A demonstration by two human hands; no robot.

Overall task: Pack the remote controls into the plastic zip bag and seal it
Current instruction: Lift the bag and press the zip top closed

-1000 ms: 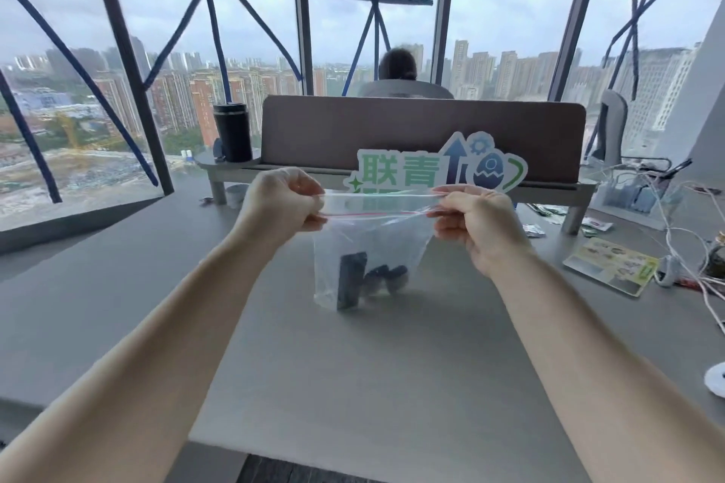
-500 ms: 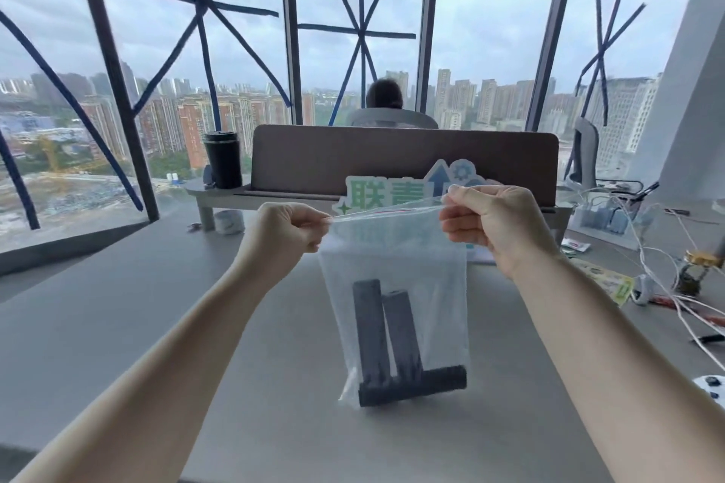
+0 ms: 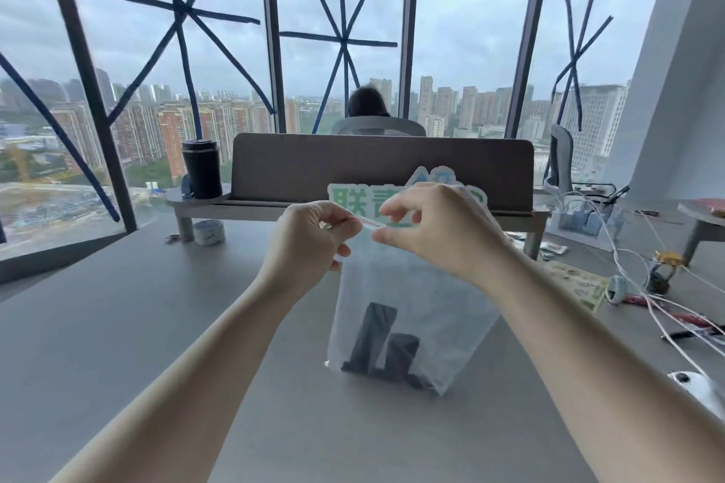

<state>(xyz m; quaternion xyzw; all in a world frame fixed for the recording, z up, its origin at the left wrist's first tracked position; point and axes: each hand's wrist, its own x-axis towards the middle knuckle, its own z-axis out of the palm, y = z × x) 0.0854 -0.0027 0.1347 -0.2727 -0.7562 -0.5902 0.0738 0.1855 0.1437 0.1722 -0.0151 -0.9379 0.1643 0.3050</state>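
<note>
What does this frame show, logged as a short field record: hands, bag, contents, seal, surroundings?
left hand: pinching the top edge of the clear plastic zip bag
right hand: pinching the same edge, close beside the left
bag: hanging above the grey desk
contents: dark rectangular remote controls at the bottom
seal: red zip strip between the fingers; closure cannot be judged
surroundings: black tumbler far left

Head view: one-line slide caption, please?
Both hands, left and right, pinch the zip bag top, dark remote controls inside.
</note>
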